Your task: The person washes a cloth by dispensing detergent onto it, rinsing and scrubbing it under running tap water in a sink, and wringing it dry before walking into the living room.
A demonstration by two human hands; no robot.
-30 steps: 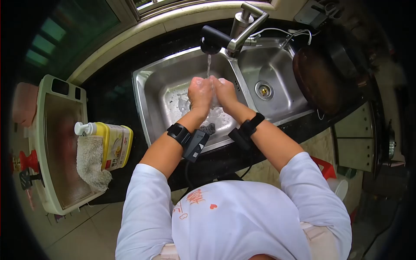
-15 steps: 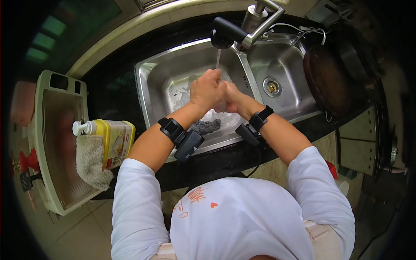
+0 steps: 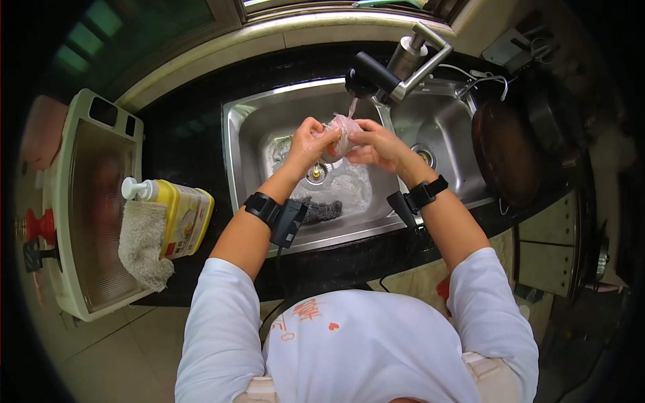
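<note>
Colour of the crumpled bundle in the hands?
Crumpled bundle: mostly pale whitish pink; head view shows it best.

The scene is taken by a single camera worn on the person's head, facing forward and steeply down. From above, the white shirt [image 3: 369,342] is shown closest, along the bottom edge; past it, both arms [image 3: 235,247] are stretched away from the lens, and the left hand [image 3: 310,144] and right hand [image 3: 381,146] are framed near the centre, over the sink [image 3: 243,158]. The tap [image 3: 406,60] and the pale ledge [image 3: 306,36] are placed farther off, toward the top. By the wide lens the counter [image 3: 181,127] is bent into an arc; the dim right edge can perhaps only partly be made out.
</note>
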